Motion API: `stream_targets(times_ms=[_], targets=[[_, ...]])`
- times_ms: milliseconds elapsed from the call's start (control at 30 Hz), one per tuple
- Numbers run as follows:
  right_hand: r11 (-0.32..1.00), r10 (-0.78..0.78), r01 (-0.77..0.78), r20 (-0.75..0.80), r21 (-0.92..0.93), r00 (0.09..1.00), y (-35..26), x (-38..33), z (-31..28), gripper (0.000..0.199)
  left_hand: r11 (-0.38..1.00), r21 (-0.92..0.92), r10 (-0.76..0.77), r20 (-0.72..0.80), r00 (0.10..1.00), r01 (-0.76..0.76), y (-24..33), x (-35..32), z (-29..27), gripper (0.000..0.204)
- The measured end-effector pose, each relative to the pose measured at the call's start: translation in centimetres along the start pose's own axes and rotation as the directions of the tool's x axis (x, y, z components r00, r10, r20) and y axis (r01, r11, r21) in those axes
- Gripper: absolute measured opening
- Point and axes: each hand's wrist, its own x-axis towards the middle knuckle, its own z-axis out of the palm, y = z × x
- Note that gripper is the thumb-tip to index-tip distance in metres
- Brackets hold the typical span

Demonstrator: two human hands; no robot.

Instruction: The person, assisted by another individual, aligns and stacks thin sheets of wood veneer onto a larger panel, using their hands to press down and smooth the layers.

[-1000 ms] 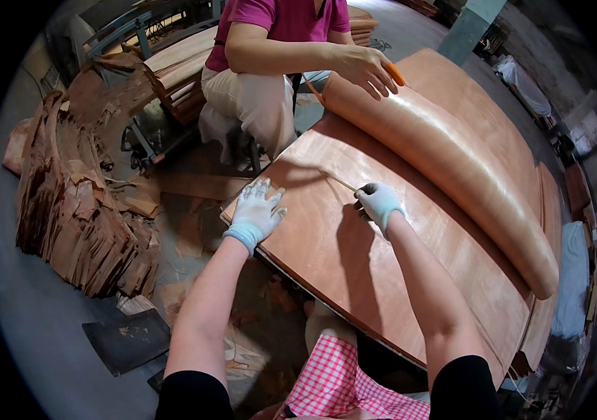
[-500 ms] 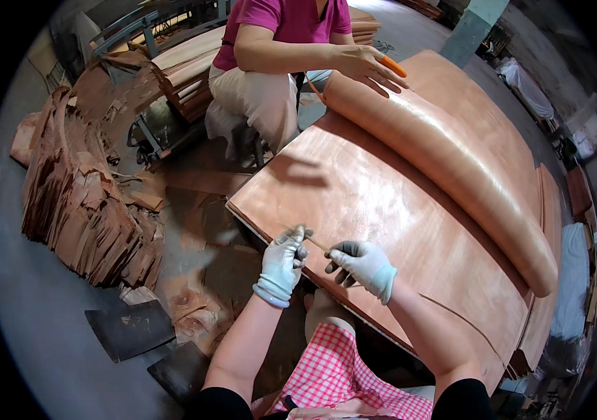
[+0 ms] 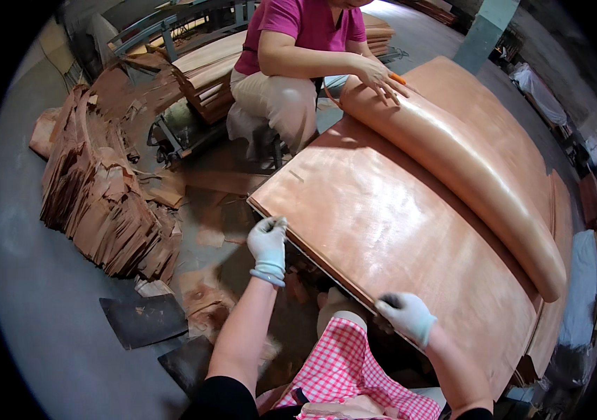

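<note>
A broad stack of reddish-brown wood veneer sheets (image 3: 375, 210) lies in front of me, its near edge running from upper left to lower right. My left hand (image 3: 268, 239), in a white glove with dark fingertips, is closed at this edge near the left corner, pinching the sheet. Farther right along the same edge, my gloved right hand (image 3: 405, 315) grips the veneer, some fingers hidden below the rim. Across the far half lies a rolled-over veneer sheet (image 3: 459, 178). A co-worker's hand (image 3: 380, 78), with an orange cover on one finger, rests on its far left end.
The co-worker in a magenta shirt (image 3: 305, 42) sits low beyond the stack. A tall heap of torn veneer scraps (image 3: 102, 196) stands at left. Dark flat pieces (image 3: 143, 318) lie on the floor. A pillar (image 3: 484, 35) rises at the back right.
My hands have moved apart to the near edge, the right one farther right and lower. The thin strip between them is no longer visible. The co-worker's hand has lowered onto the roll.
</note>
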Motion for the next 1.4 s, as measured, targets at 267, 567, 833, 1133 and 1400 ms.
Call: stream_targets(times_ms=[267, 567, 833, 1133, 1400], targets=[[0.981, 0.182, -0.192, -0.233, -0.023, 0.955, 12.0, -8.8, -1.8, 0.026, 0.898, 0.352, 0.287, -0.017, 0.958, -0.263, -2.0, 7.9, -1.8, 0.016], [0.967, 0.250, -0.185, -0.494, 0.178, 0.833, 20.1, -13.5, -2.7, 0.022, 0.662, 0.674, 0.425, 0.023, 0.905, -0.328, -1.8, 10.2, -2.5, 0.023], [0.957, 0.270, -0.176, -0.493, 0.229, 0.827, 19.6, -12.3, -3.0, 0.021, 0.571, 0.770, 0.393, 0.047, 0.918, -0.284, 0.7, 9.5, -1.6, 0.024], [0.941, 0.321, -0.231, -0.428, 0.249, 0.845, 20.6, -10.1, -3.0, 0.022, 0.529, 0.824, 0.277, 0.058, 0.959, -0.203, 0.2, 11.1, -2.1, 0.029], [0.946, 0.304, -0.229, -0.386, 0.229, 0.871, 22.3, -8.7, -2.7, 0.022, 0.439, 0.886, 0.427, -0.058, 0.902, -0.151, 0.3, 10.6, -1.4, 0.024]])
